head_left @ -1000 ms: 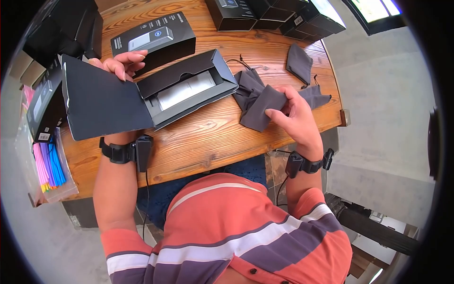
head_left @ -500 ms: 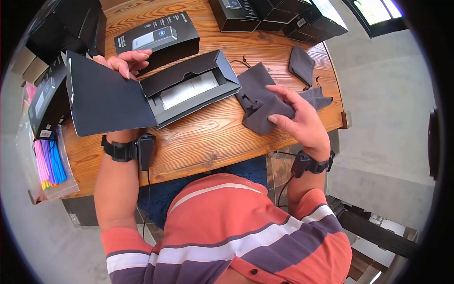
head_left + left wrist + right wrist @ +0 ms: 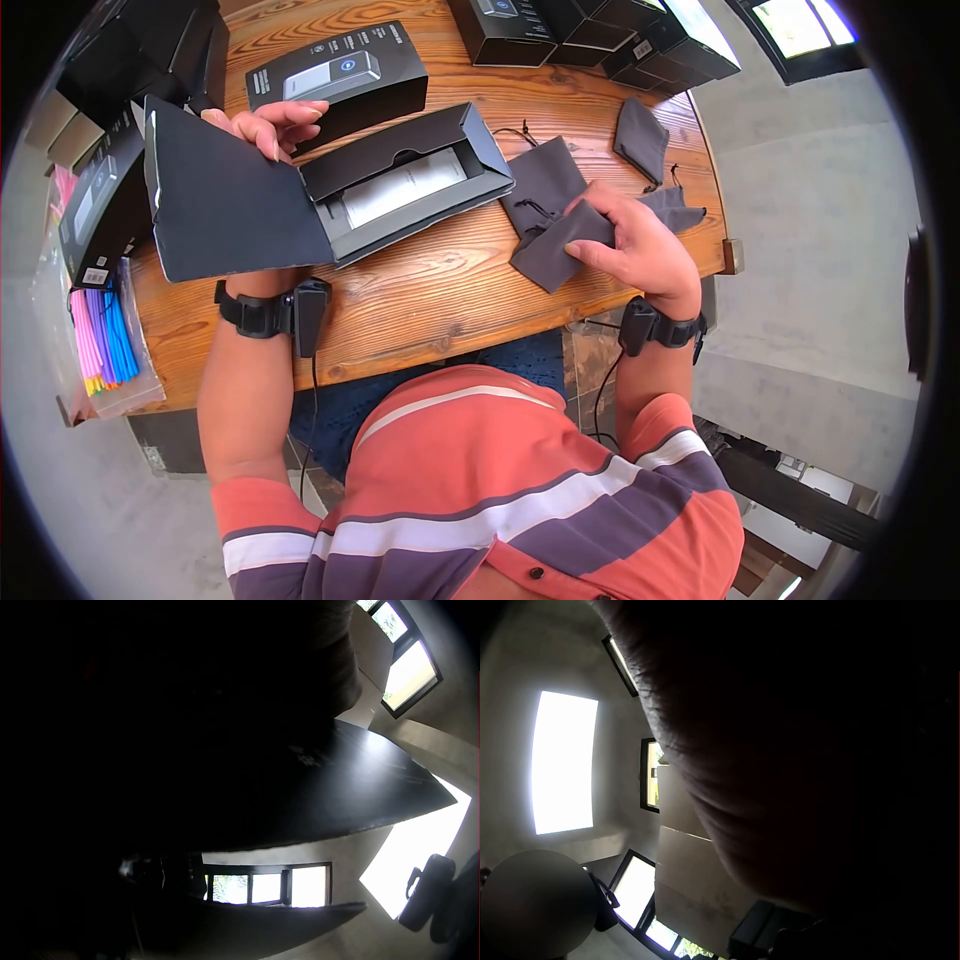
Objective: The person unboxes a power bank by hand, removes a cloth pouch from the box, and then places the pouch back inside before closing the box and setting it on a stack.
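Note:
My right hand (image 3: 640,245) pinches a dark grey drawstring pouch (image 3: 560,250), thumb on its near side. Under that pouch, another grey pouch (image 3: 545,175) lies flat on the table. To the left is an open black box (image 3: 395,230) with a white printed item (image 3: 405,188) inside. My left hand (image 3: 268,130) is behind the box's raised lid (image 3: 235,205), its loosely bent fingers showing above the edge. The lid hides the palm. In the left wrist view, dark panels (image 3: 360,780) fill much of the picture; in the right wrist view, the hand (image 3: 705,780) is mostly in shadow.
Two more grey pouches, one upper (image 3: 640,140) and one lower (image 3: 675,208), lie at the right. A closed black box (image 3: 340,80) stands behind the open one. More black boxes (image 3: 500,35) line the back. A bag of coloured sticks (image 3: 105,340) lies at the left edge.
The right hand and its pouch have shifted slightly right and toward the body. The pouch beneath, bunched before, now lies flatter. The left hand still stays behind the lid.

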